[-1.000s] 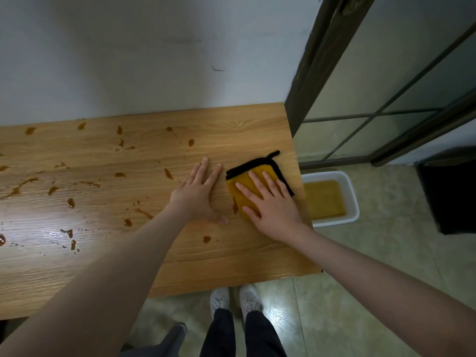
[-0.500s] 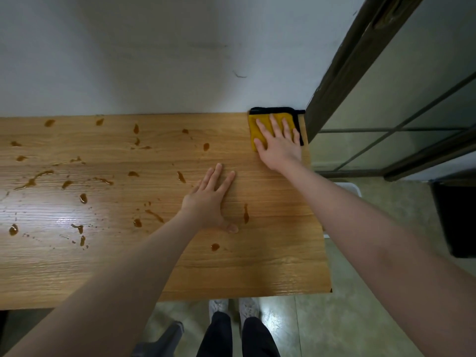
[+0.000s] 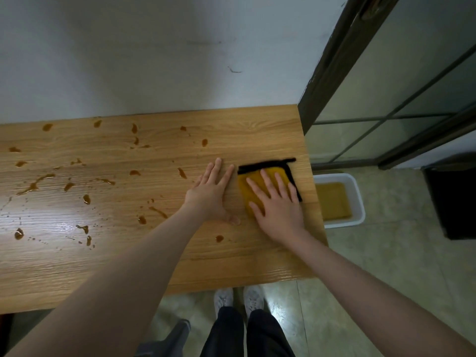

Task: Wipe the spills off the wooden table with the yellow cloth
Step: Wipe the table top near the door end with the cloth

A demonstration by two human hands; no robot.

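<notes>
A yellow cloth (image 3: 246, 185) with a black border lies flat near the right end of the wooden table (image 3: 257, 130). My right hand (image 3: 277, 204) presses flat on it with fingers spread, covering most of it. Just left of the cloth, my left hand (image 3: 212, 193) rests palm down on the bare wood, fingers apart, holding nothing. Brown spills (image 3: 34, 185) dot the table's left and middle; one drop (image 3: 219, 238) sits near the front edge below my left hand.
A white tub (image 3: 359, 202) holding brownish liquid stands on the floor right of the table. A dark-framed glass door (image 3: 332, 73) rises at the table's far right corner. A black object (image 3: 453, 199) sits on the floor further right. The wall backs the table.
My right hand has drawn the cloth back from the far right corner toward me, over the streak that lay beside my left thumb. My left hand has stayed put.
</notes>
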